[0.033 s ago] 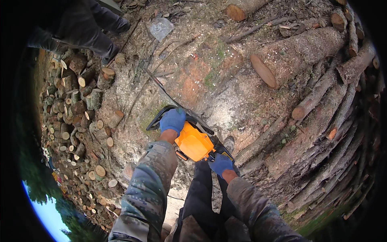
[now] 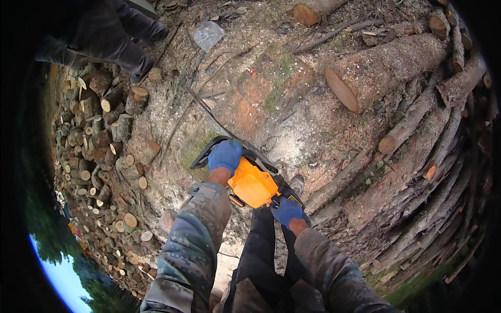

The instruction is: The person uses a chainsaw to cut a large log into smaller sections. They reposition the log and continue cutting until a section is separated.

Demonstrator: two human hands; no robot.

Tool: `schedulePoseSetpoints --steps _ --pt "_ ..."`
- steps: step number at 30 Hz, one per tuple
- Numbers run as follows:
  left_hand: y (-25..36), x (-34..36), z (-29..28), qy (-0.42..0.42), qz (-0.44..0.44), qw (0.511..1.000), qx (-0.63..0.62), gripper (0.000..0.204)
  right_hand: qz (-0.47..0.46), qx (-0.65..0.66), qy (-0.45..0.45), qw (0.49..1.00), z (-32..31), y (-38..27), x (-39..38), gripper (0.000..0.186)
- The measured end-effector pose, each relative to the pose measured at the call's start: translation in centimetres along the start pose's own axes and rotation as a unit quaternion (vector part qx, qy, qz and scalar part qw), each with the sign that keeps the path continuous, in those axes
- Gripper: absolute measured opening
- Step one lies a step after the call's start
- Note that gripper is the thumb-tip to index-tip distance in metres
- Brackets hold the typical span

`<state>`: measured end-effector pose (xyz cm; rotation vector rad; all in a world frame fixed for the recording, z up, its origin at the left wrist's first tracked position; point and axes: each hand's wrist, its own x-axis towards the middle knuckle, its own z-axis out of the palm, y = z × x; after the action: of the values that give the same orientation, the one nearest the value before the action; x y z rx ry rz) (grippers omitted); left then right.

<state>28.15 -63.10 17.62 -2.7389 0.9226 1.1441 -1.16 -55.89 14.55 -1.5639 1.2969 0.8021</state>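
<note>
An orange and black chainsaw (image 2: 254,183) is held in front of my legs, its long bar pointing away to the far left. My left hand (image 2: 225,156), in a blue glove, is closed around the front handle, just behind the black hand guard (image 2: 202,155). At the rear handle is my right hand (image 2: 287,212), also gloved in blue and wrapped round the grip. The right fingers are partly hidden, so the trigger cannot be made out. Beneath the bar lies ground strewn with sawdust (image 2: 287,144).
Many short cut logs (image 2: 107,136) are heaped to my left. On the right lie a thick log (image 2: 389,70) and a stack of long trunks (image 2: 417,208). A person's dark-trousered legs (image 2: 112,36) stand at far left. A clear plastic bag (image 2: 209,36) lies far ahead.
</note>
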Motion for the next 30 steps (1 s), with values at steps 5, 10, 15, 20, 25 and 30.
schedulePoseSetpoints --steps 5,10,15,20,25,30 --pt "-0.3 -1.1 2.7 -0.015 -0.018 1.0 -0.021 0.056 -0.018 -0.022 0.009 1.0 0.6 2.3 1.5 0.056" --pt "1.2 -1.0 4.9 -0.012 0.011 1.0 -0.002 0.058 0.002 -0.008 -0.019 1.0 1.9 4.8 3.9 0.062" --pt "1.3 -1.1 6.7 -0.015 0.026 1.0 -0.007 0.055 0.003 -0.041 -0.012 0.999 3.0 6.4 5.2 0.066" --pt "1.9 -0.7 8.1 -0.049 0.019 0.999 -0.013 0.052 0.006 -0.029 -0.009 1.0 4.0 8.0 6.9 0.064" --pt "1.9 -1.0 10.1 -0.035 0.007 0.999 -0.024 0.052 -0.009 -0.009 0.034 0.999 4.7 9.2 7.9 0.055" --pt "2.4 -1.0 11.5 -0.051 0.012 0.998 -0.018 0.053 0.006 -0.015 0.002 1.0 5.6 10.7 9.5 0.061"
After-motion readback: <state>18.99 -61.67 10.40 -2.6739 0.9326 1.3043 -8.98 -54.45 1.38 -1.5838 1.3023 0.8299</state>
